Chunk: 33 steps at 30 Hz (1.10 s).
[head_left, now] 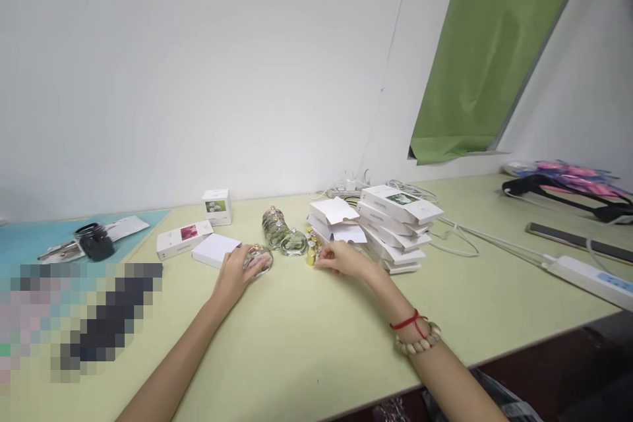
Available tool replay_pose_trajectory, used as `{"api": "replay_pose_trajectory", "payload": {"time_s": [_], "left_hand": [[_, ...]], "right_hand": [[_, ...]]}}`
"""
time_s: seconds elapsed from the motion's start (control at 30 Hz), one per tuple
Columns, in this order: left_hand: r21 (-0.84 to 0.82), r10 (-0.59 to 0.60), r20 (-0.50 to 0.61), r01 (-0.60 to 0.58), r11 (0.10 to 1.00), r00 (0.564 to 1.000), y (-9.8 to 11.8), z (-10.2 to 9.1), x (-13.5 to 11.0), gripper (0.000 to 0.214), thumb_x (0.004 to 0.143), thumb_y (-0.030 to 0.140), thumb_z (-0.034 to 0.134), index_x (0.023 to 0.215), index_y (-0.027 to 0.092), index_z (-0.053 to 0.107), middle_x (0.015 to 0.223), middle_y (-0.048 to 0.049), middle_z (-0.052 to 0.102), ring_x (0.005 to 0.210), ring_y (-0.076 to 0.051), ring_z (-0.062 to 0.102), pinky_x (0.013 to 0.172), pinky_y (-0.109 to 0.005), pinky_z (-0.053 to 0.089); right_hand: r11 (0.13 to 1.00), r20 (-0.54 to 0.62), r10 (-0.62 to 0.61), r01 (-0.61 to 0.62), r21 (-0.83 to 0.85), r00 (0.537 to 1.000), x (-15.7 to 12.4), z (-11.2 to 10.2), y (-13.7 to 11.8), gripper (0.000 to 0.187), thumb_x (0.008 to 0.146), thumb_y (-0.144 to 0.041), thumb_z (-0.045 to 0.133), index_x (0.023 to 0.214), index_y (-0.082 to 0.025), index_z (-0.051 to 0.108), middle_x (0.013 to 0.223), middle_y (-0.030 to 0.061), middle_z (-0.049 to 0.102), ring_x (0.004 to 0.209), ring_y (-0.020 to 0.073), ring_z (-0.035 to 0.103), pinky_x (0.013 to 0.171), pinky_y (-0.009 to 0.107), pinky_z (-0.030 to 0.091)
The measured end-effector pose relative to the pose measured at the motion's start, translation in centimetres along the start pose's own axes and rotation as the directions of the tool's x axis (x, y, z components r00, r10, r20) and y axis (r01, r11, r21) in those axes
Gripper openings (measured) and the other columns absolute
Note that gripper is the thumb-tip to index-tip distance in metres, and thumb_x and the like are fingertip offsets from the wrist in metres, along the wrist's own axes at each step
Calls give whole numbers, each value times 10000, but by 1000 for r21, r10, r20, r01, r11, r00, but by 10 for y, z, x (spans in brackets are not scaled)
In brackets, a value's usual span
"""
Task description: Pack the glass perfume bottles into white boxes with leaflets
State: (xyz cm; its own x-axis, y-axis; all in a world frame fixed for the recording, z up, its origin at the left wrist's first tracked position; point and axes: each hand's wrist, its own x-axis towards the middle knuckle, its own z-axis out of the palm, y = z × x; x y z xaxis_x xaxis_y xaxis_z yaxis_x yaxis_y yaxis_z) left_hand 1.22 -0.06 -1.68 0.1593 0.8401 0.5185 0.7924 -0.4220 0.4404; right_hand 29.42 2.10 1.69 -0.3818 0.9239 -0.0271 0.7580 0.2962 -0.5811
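My left hand (236,269) is closed around a round, clear glass bottle (266,262) that rests on the table, its fingers covering part of it. A row of similar round glass bottles (294,242) stands just beyond, between my hands. With fingertips pinched together, my right hand (339,257) is at a row of small gold-coloured pieces (311,256), close beside the nearest one. Whatever is between those fingertips is hidden. A red string and a beaded bracelet (419,344) circle my right wrist.
Flat white boxes (395,231) are stacked to the right of my right hand. A plain white box (216,249), a box with a red picture (185,239) and an upright box (216,208) are at left. A power strip (588,277) and cables lie at right.
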Motion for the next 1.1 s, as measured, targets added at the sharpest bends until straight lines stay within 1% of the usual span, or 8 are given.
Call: {"api": "replay_pose_trajectory", "payload": {"time_s": [0.1,0.17,0.27,0.47,0.63,0.8,0.97,1.1], "left_hand": [[10,43,17,-43,999,999,2,1,-1,294,813,445,425,963,210,517,952,-40,617,899,-205,543,815,-358,374],[12,68,39,-68,998,997,2,1,-2,278,819,429,419,952,204,512,933,-45,618,887,-204,544,805,-359,377],[12,91,54,-92,996,994,3,0,-2,260,831,412,404,948,199,496,925,-48,616,884,-204,544,798,-365,376],[0,92,58,-92,996,994,7,-2,-3,235,836,387,403,941,197,493,925,-50,611,874,-208,532,780,-368,377],[-20,90,91,-88,996,992,11,-3,-2,216,844,387,391,893,198,486,885,-41,603,814,-194,507,751,-345,384],[-30,81,151,-77,997,985,14,-4,-1,216,843,395,388,878,201,474,852,-35,584,783,-190,478,733,-338,382],[-37,82,182,-77,996,980,10,-3,0,216,839,392,394,898,204,481,860,-48,580,790,-200,486,718,-338,382],[-28,91,175,-88,996,980,10,-3,0,202,830,384,413,903,207,480,862,-46,588,799,-203,503,724,-338,379]], "right_hand": [[999,-33,-34,33,-34,999,1,1,1,191,629,-347,653,706,-172,636,690,27,649,623,135,566,544,210,383],[998,-49,-37,34,-54,998,1,2,1,166,622,-323,660,697,-175,645,686,22,656,640,139,575,565,214,389],[997,-62,-70,68,-23,996,1,5,-1,126,644,-278,639,698,-165,640,691,24,654,650,142,580,577,219,396],[987,-165,-147,157,46,975,-3,6,-7,123,736,-218,529,808,-168,615,792,38,650,703,149,573,614,237,406],[993,-140,-109,113,20,984,-3,5,-5,129,760,-205,478,790,-192,603,760,18,632,694,150,553,615,240,396],[997,-144,-71,75,19,987,0,5,-4,149,763,-211,459,821,-202,595,811,25,626,731,164,549,631,252,393],[998,-76,-18,13,-67,997,-2,-2,-13,216,790,-261,421,664,-197,585,643,8,582,628,156,509,561,244,339],[997,-70,33,-38,-65,997,-3,-7,-11,197,769,-288,466,685,-196,620,680,20,612,644,159,520,577,247,346]]}}
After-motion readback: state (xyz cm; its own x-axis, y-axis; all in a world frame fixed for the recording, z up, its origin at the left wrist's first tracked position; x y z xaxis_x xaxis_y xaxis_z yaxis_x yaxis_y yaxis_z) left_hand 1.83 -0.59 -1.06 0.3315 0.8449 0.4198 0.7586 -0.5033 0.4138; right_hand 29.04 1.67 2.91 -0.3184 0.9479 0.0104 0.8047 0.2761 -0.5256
